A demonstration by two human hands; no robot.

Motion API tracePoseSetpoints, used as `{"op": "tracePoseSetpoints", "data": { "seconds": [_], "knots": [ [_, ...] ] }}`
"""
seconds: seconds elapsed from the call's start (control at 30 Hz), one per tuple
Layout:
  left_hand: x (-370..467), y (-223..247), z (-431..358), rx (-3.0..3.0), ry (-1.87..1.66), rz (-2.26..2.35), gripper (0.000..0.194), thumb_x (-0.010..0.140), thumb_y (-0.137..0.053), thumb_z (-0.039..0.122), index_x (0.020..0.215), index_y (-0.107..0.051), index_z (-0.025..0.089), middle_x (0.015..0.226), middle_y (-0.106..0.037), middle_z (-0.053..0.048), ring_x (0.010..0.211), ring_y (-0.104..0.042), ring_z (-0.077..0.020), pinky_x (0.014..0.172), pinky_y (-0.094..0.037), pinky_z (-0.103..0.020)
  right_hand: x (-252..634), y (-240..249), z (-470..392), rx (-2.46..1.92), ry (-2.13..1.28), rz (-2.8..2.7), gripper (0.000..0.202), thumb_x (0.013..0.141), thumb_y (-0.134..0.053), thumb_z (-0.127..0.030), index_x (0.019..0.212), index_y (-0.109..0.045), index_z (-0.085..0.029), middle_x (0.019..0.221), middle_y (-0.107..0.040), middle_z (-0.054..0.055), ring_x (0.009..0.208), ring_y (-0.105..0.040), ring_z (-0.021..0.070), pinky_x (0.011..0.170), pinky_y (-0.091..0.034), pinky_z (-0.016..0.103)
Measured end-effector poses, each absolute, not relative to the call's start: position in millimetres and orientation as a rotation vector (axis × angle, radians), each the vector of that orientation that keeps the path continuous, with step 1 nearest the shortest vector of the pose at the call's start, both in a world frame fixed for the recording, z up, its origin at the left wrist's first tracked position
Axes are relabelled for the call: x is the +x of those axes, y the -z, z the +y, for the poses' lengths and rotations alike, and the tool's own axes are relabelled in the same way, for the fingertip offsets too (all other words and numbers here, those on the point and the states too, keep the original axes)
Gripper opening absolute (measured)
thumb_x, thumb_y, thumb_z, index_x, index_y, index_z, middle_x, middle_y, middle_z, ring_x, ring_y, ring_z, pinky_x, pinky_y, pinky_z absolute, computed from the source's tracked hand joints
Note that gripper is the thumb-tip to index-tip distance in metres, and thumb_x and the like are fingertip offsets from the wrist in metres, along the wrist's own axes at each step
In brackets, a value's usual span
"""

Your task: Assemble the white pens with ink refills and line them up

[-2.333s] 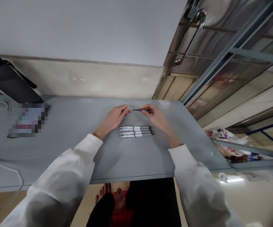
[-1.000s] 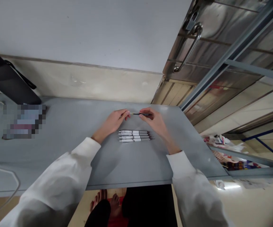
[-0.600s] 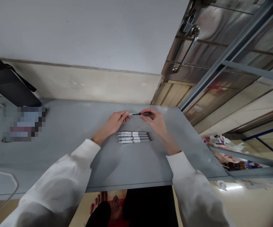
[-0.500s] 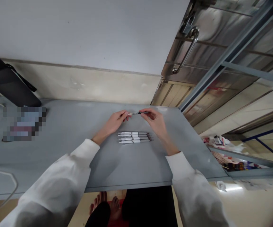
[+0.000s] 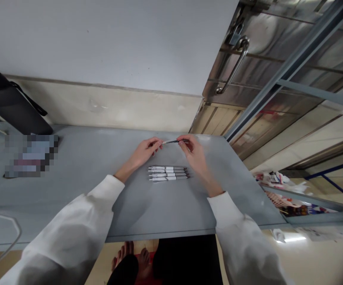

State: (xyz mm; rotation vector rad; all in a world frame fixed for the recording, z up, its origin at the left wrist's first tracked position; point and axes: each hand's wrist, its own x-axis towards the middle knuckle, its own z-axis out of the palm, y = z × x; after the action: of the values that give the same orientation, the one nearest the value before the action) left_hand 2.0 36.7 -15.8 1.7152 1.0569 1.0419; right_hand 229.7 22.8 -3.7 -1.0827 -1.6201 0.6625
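Observation:
Between my hands a thin pen (image 5: 169,141) is held level above the far part of the grey table. My left hand (image 5: 147,150) is closed on its left end, thumb and fingers pinching it. My right hand (image 5: 193,152) pinches the dark right end, fingers curled. Both ends of the pen are partly hidden by my fingers. Just nearer to me, several white and silver pens (image 5: 168,173) lie side by side in a row on the table, their dark tips pointing right.
The grey table (image 5: 171,209) meets a wall at the back. At left are a dark cylindrical case (image 5: 17,105), a blurred-out flat object (image 5: 31,156) and a white cable (image 5: 8,217). A metal frame (image 5: 266,99) and a shelf with bags (image 5: 281,180) stand right.
My right hand has shifted very slightly to the right along the pen. My left hand has barely moved, and the row of pens lies as before.

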Motion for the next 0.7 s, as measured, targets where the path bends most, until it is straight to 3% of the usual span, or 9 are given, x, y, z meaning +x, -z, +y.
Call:
{"op": "tracePoseSetpoints", "data": {
  "seconds": [0.17, 0.7],
  "knots": [
    [1, 10, 33, 1.693, -1.117, 1.112, 0.031, 0.097, -0.062, 0.045, 0.112, -0.074, 0.021, 0.105, -0.073, -0.008, 0.086, -0.064, -0.0188, 0.066, -0.05, -0.027, 237, 8, 30, -1.142, -0.64, -1.498, 0.025, 0.098, -0.058, -0.05, 0.105, -0.068, -0.028, 0.109, -0.075, 0.008, 0.105, -0.072, 0.0275, 0.095, -0.057, 0.044],
    [-2, 11, 36, 1.621, -1.187, 1.134, 0.026, 0.097, -0.062, 0.04, 0.112, -0.073, 0.021, 0.102, -0.073, -0.007, 0.088, -0.066, -0.019, 0.064, -0.05, -0.026, 249, 10, 36, -1.142, -0.691, -1.334, 0.027, 0.095, -0.057, -0.053, 0.1, -0.066, -0.029, 0.109, -0.074, 0.007, 0.098, -0.073, 0.0269, 0.097, -0.059, 0.048]
  ]
}}
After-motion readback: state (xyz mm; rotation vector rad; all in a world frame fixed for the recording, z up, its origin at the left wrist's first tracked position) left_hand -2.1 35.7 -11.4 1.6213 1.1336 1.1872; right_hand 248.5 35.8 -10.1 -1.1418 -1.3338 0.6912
